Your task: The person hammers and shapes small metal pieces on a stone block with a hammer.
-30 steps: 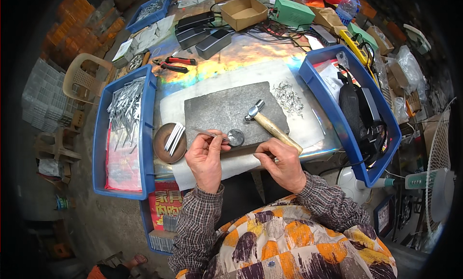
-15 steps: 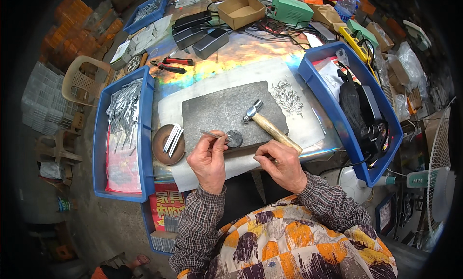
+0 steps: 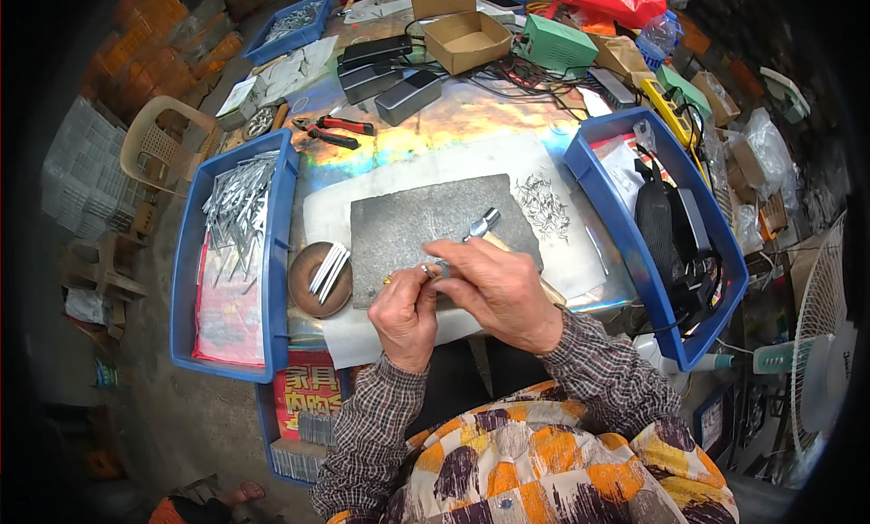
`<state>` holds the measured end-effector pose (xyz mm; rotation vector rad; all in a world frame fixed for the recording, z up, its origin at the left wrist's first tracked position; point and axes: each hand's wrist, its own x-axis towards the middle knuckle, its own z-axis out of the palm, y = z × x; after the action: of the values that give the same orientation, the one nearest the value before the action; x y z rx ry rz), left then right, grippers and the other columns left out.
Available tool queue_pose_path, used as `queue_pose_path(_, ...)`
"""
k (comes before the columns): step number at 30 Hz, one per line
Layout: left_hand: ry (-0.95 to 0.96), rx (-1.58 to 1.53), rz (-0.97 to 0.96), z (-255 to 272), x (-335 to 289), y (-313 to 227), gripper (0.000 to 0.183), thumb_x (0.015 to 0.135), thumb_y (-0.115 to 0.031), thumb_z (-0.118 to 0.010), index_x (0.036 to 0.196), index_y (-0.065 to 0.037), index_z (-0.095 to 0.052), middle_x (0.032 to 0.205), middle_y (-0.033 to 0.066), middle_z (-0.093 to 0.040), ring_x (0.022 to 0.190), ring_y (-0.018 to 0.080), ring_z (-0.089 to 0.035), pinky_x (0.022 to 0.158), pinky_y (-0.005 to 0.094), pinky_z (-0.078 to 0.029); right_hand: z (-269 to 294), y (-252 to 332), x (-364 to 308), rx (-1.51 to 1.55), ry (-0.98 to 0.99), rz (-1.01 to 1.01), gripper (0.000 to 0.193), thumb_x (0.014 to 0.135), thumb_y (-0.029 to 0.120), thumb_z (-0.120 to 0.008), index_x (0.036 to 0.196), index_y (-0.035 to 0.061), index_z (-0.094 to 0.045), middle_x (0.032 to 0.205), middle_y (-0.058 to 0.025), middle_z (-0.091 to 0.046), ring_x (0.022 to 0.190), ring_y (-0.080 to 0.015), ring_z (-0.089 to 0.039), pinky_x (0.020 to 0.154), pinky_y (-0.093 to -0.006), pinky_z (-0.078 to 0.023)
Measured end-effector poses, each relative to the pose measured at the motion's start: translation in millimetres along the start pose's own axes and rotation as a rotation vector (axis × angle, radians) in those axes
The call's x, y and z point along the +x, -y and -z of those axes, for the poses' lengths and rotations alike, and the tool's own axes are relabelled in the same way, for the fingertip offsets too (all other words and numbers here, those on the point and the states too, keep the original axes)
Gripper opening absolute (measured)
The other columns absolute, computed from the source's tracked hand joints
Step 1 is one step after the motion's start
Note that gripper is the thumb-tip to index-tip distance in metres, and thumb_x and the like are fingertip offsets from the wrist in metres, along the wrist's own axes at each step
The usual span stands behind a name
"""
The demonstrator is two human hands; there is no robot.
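Note:
My left hand (image 3: 405,323) is closed in a pinch at the near edge of a grey stone slab (image 3: 408,216). A thin metal strip was between its fingertips earlier; now only a small shiny bit (image 3: 428,270) shows there. My right hand (image 3: 507,293) meets it, thumb and fingers bent together around something mostly hidden. Behind the right hand, a hammer (image 3: 483,223) lies on the slab, its wooden handle partly covered. Left of the slab, a round brown bowl (image 3: 304,290) holds several pale metal strips (image 3: 330,269). Small bent metal pieces (image 3: 544,205) are heaped right of the slab.
A blue tray (image 3: 282,252) of metal strips stands left; another blue tray (image 3: 625,225) with a black bag and cables stands right. Red-handled pliers (image 3: 344,125), dark boxes (image 3: 408,96) and a cardboard box (image 3: 467,48) lie farther back. A fan (image 3: 820,334) stands at right.
My right hand has moved left and up to meet my left fingertips, now covering part of the hammer. The dark round disc near my left fingers is mostly hidden. The view has shifted slightly.

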<state>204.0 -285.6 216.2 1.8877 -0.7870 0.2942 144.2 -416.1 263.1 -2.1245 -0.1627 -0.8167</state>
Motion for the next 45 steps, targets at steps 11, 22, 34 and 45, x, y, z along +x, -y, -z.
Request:
queue_pose_path(11,-0.057,-0.042,-0.052,-3,-1,3,0.015,0.072,0.004,-0.064,0.086,-0.001,-0.062,0.079,0.0124,-0.063,0.072,0.0291,-0.063,0.064,0.0342,-0.049,-16,-11,-5,-0.107,0.088,0.160,0.014,0.074,0.004,-0.065,0.084,0.0011,-0.055,0.069,-0.0088,-0.048,0.057,-0.0237,-0.054,0.049,-0.0328,-0.044)
queue_pose_path(22,-0.068,-0.068,-0.010,-7,-4,5,0.016,0.075,0.002,-0.063,0.090,-0.002,-0.064,0.080,0.0116,-0.064,0.074,0.0272,-0.064,0.065,0.0331,-0.050,-24,-15,-37,-0.246,-0.039,0.339,0.016,0.072,-0.001,-0.064,0.087,-0.0052,-0.059,0.085,-0.0152,-0.061,0.074,-0.0261,-0.065,0.057,-0.0316,-0.053)
queue_pose_path(34,-0.082,-0.081,0.028,-7,-7,7,0.013,0.079,0.001,-0.064,0.091,-0.001,-0.064,0.080,0.0094,-0.066,0.072,0.0185,-0.065,0.064,0.0279,-0.050,-9,-14,-50,-0.406,-0.004,0.244,0.036,0.068,0.005,-0.068,0.102,-0.0036,-0.060,0.098,-0.0157,-0.060,0.090,-0.0304,-0.061,0.071,-0.0348,-0.052)
queue_pose_path(45,-0.088,-0.084,0.014,-8,-7,8,0.012,0.077,0.002,-0.066,0.088,-0.001,-0.066,0.081,0.0098,-0.066,0.069,0.0176,-0.063,0.062,0.0267,-0.049,32,-23,-71,-0.838,0.138,-0.184,0.035,0.073,0.002,-0.062,0.107,0.0001,-0.054,0.078,-0.0121,-0.049,0.070,-0.0251,-0.054,0.061,-0.0358,-0.045)
